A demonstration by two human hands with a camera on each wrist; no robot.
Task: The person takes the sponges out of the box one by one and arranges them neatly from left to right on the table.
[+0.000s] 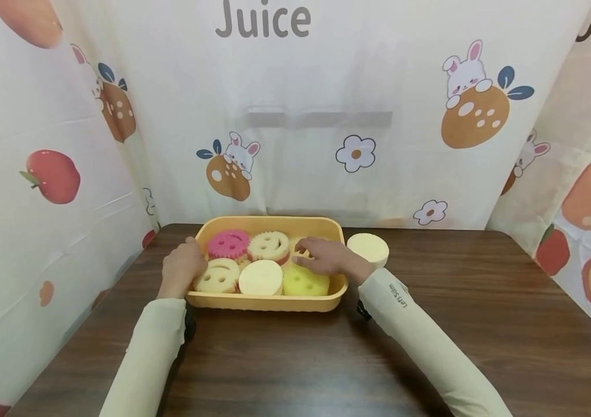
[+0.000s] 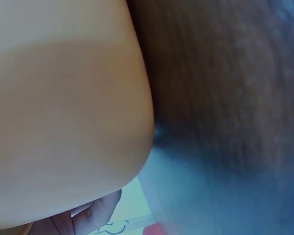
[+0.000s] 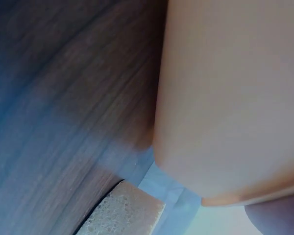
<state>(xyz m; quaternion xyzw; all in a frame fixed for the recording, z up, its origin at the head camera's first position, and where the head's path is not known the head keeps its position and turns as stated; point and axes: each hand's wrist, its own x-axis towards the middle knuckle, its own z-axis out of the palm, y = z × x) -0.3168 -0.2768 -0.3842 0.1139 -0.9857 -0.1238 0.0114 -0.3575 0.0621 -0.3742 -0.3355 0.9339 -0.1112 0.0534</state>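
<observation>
A yellow plastic tray (image 1: 269, 302) stands on the table, holding several round sponges. My left hand (image 1: 183, 265) grips the tray's left rim; in the left wrist view part of that hand (image 2: 95, 215) shows past the tray wall (image 2: 73, 122). Inside the tray, my right hand (image 1: 321, 255) reaches over the right end with fingers spread and bent, just above a bright yellow smiley sponge (image 1: 306, 282). Beside that lie a plain cream round sponge (image 1: 261, 278), a cream smiley sponge (image 1: 217, 277), another cream smiley sponge (image 1: 268, 247) and a pink smiley sponge (image 1: 229, 244).
Another plain cream round sponge (image 1: 368, 248) sits on the dark wooden table (image 1: 274, 359), just outside the tray's right end, close to my right wrist. A printed cloth (image 1: 301, 174) hangs behind the table and along both sides.
</observation>
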